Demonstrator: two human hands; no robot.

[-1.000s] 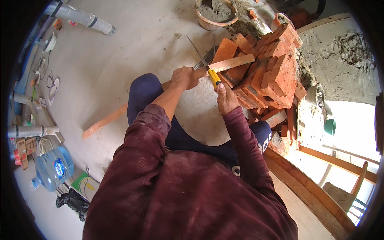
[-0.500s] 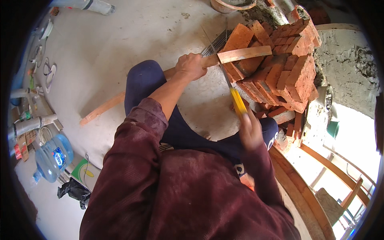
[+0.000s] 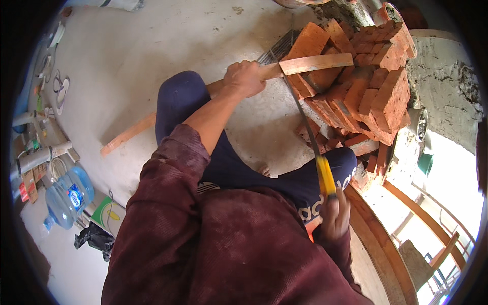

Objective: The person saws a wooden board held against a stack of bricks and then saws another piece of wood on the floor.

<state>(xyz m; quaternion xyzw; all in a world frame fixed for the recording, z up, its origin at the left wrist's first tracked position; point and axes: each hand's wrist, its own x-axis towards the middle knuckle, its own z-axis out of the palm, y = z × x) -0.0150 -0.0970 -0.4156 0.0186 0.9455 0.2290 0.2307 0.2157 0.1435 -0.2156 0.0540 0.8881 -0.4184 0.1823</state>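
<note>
My left hand (image 3: pixel 244 76) grips a long wooden board (image 3: pixel 315 63) that runs diagonally over my raised knee, its right end over stacked red bricks (image 3: pixel 386 104). In my right hand (image 3: pixel 334 216), low and to the right beside my leg, is a handsaw with a yellow handle (image 3: pixel 325 173). The thin blade stretches up-left to the board, crossing it just right of my left hand. Behind that spot lies a dark bundle of thin bars or grid (image 3: pixel 272 51), partly hidden by board and bricks.
A tub (image 3: pixel 300 3) stands at the top edge. Along the left lie sandals (image 3: pixel 61 94), pipes (image 3: pixel 38 157), a blue water jug (image 3: pixel 68 201) and a black bag (image 3: pixel 94 239). Rough grey plaster (image 3: pixel 447 81) is at the right, with wooden planks (image 3: pixel 376 244) below.
My right hand and saw have moved down and right, toward my body, drawing the blade along the board. My left hand still grips the board. The whole view has shifted slightly.
</note>
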